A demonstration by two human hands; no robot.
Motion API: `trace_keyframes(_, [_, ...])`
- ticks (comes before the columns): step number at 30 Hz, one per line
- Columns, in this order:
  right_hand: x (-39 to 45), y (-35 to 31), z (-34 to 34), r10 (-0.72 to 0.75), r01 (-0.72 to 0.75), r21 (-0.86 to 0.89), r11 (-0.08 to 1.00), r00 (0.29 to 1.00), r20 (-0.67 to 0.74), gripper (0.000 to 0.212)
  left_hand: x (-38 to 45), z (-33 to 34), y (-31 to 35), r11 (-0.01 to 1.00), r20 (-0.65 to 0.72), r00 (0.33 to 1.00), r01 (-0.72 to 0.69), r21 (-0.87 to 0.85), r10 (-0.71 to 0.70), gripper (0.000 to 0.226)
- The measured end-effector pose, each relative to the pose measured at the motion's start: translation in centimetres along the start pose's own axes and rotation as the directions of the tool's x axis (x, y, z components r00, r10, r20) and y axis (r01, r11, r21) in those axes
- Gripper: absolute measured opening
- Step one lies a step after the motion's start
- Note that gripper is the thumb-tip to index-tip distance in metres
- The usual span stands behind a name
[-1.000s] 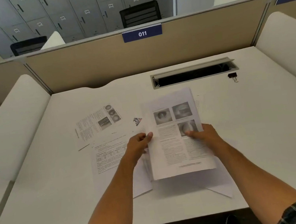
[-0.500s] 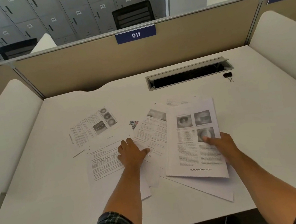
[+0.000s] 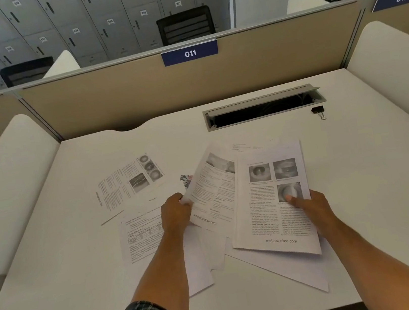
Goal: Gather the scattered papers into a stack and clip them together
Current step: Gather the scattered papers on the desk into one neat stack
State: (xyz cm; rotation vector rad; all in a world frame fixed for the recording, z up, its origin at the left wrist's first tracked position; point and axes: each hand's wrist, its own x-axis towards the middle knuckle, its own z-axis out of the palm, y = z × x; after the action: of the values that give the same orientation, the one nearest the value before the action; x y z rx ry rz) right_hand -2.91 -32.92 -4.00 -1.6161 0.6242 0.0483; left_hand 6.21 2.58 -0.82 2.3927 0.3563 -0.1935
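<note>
Paper sheets lie fanned: left hand pinches 1 page for stacking, right hand grips another; binder clip waits at 1 o'clock.

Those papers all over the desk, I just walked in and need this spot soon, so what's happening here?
A person is gathering printed pages. The left hand grips the edge of one tilted sheet, while the right hand holds a page with eye photos, thumb on top. More sheets lie loose on the desk. The binder clip sits untouched near the cable slot, so nothing is clipped yet.
</note>
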Motion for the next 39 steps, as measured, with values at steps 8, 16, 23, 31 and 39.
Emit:
trace_keyframes(8, [-0.4, -0.1, 0.1, 0.006, -0.006, 0.033, 0.999, 1.0, -0.014, 0.012, 0.3, -2.3, -0.5, 0.87, -0.253, 0.943, 0.07, -0.487, -0.218, 0.019])
trace_keyframes(16, [-0.6, -0.6, 0.7, -0.044, 0.044, 0.019, 0.999, 0.999, 0.012, 0.011, -0.7, -2.3, 1.0, 0.721, -0.119, 0.984, 0.012, -0.693, -0.131, 0.012])
trace_keyframes(23, [-0.4, -3.9, 2.9, -0.063, 0.04, 0.22, 0.975, 0.994, 0.095, 0.019, -1.7, -2.2, 1.8, 0.773, 0.288, 0.954, 0.121, -0.623, 0.083, 0.03])
trace_keyframes(31, [-0.6, -4.9, 2.9, -0.113, 0.051, 0.3, 0.953, 0.975, 0.193, 0.029, -2.4, -3.1, 2.8, 0.808, 0.382, 0.907, 0.086, -0.583, 0.179, 0.065])
trace_keyframes(39, [-1.6, -6.2, 3.5, -0.151, 0.058, 0.323, 0.945, 0.951, 0.271, 0.046, -3.4, -3.4, 4.6, 0.643, 0.497, 0.816, 0.214, -0.735, 0.296, 0.051])
